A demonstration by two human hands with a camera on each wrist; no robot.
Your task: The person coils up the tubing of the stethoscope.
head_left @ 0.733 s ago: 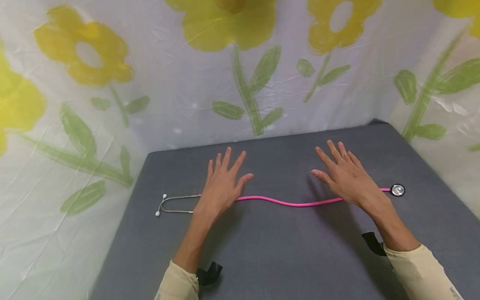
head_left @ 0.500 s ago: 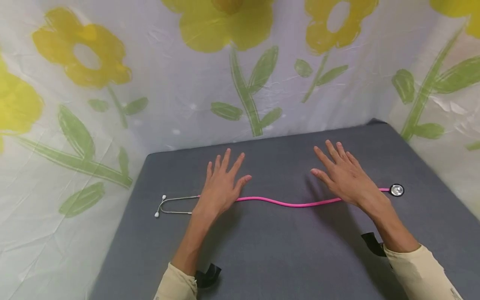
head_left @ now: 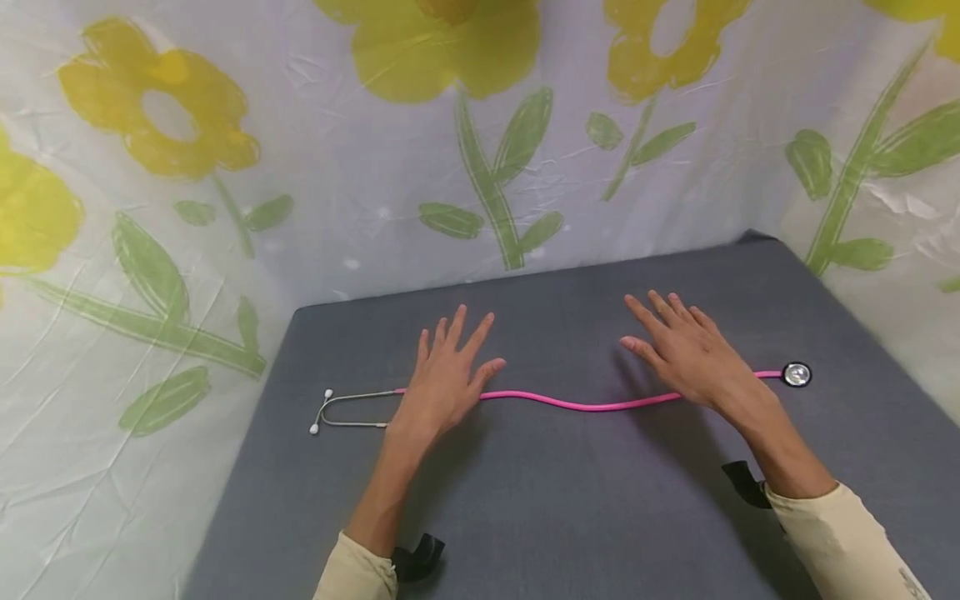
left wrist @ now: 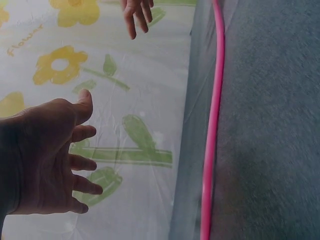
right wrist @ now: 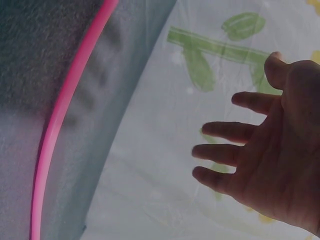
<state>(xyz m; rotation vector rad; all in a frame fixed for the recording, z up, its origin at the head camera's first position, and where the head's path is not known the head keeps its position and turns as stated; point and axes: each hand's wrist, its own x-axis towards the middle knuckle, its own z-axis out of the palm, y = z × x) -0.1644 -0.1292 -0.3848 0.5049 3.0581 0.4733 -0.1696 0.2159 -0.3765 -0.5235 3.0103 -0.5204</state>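
Pink-tubed stethoscope (head_left: pixel 585 407) with round silver chestpiece (head_left: pixel 797 375) lies across the grey fabric-covered table (head_left: pixel 555 525). Left hand (head_left: pixel 438 387) and right hand (head_left: pixel 693 358) hover above it, palms down, fingers spread, holding nothing. White, yellow-flowered sheet (left wrist: pixel 160 80) bears orange "Flower" lettering (left wrist: pixel 25 40).

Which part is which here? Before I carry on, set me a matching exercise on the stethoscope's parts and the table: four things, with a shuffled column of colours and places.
1. Tube
2. Ear tips
3. Disc
4. Table

A. Silver with a dark rim, at the right end
B. Flat and grey
C. Pink, gently curved
D. White, at the left end

Pairs: 1-C, 2-D, 3-A, 4-B
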